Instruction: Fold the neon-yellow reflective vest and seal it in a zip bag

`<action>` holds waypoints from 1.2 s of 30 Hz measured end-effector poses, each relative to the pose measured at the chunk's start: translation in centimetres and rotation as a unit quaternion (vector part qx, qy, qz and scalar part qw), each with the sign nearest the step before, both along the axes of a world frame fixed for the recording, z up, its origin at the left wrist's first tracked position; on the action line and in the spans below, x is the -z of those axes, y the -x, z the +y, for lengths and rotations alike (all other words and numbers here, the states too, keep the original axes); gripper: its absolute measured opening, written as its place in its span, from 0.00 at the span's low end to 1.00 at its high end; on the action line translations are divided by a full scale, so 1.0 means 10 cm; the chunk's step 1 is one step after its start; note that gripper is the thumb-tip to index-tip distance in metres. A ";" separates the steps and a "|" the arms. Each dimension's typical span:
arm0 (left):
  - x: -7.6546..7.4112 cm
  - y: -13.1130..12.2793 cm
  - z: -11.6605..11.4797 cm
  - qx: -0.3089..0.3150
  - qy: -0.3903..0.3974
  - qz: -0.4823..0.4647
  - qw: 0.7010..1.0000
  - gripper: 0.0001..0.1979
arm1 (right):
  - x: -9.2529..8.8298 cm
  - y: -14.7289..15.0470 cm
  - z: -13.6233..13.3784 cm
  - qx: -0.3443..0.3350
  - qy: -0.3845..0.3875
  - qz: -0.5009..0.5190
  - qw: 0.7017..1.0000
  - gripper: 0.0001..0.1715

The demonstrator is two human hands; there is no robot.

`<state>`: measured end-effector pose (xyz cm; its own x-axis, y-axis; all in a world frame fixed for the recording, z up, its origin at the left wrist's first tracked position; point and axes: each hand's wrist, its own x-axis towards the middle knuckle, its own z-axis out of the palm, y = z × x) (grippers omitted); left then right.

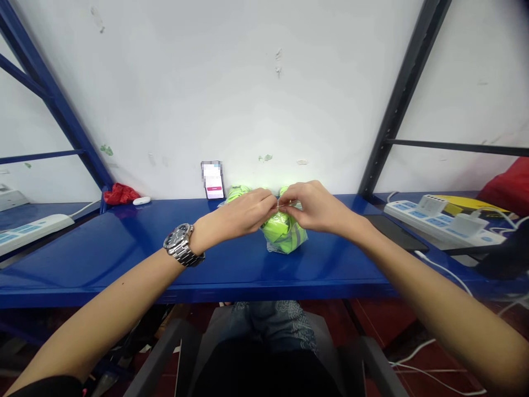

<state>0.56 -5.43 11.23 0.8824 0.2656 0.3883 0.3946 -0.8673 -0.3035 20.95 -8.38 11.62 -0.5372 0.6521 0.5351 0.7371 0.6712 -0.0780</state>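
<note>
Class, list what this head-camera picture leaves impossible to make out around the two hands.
- Top of the neon-green bagged bundle: head view, covered by left hand and right hand.
- Fingertip grip: too small.
- Upright phone screen: blurred.
- Second green bundle: behind the left hand.

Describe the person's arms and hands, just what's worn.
Both forearms are bare, with no gloves or rings visible on either hand. The left hand has a silver metal wristwatch with a dark dial and link bracelet at the wrist. A dark sleeve edge shows near the left elbow. The right hand and wrist carry nothing.
</note>
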 end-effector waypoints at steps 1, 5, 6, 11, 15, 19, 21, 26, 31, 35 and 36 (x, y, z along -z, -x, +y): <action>0.00 0.01 0.01 -0.001 -0.008 0.003 1.000 0.12 | 0.00 0.00 0.00 0.001 -0.004 -0.007 1.000 0.10; 0.02 0.01 0.03 -0.001 -0.030 0.008 1.000 0.12 | 0.00 0.01 -0.01 0.010 -0.016 -0.022 1.000 0.10; 0.03 0.01 0.03 -0.001 -0.032 0.008 0.999 0.12 | 0.00 0.02 -0.01 0.012 -0.016 -0.023 1.000 0.10; 0.03 -0.01 0.02 0.003 -0.042 0.017 0.999 0.10 | 0.01 0.04 -0.01 0.018 -0.031 -0.039 0.999 0.11; 0.04 -0.02 -0.02 0.010 -0.044 0.016 0.999 0.09 | 0.05 0.05 0.01 0.032 -0.061 -0.056 0.996 0.11; 0.04 -0.04 -0.02 0.024 -0.035 -0.003 0.999 0.09 | 0.15 0.08 0.06 0.071 -0.110 -0.029 0.991 0.09; 0.05 -0.04 0.00 0.030 -0.020 -0.018 0.999 0.09 | 0.21 0.09 0.09 0.089 -0.134 0.000 0.987 0.10; 0.04 0.01 0.03 0.010 0.078 -0.073 0.994 0.09 | 0.32 0.05 0.14 0.079 -0.146 0.073 0.983 0.12; 0.05 0.09 0.02 0.007 0.089 -0.070 0.994 0.06 | 0.33 0.05 0.13 0.065 -0.138 0.098 0.983 0.12; 0.12 0.04 0.06 -0.026 -0.002 -0.075 0.997 0.07 | 0.30 0.14 0.11 0.061 -0.140 0.110 0.982 0.11; 0.14 0.02 0.08 -0.039 -0.030 -0.086 0.995 0.09 | 0.29 0.16 0.11 0.061 -0.142 0.111 0.982 0.11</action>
<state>0.33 -4.64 9.82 0.7795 0.3018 0.5490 0.5099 -0.8147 -0.2762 19.34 -7.27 8.72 -0.3132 0.5119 0.7999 0.7997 0.5965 -0.0686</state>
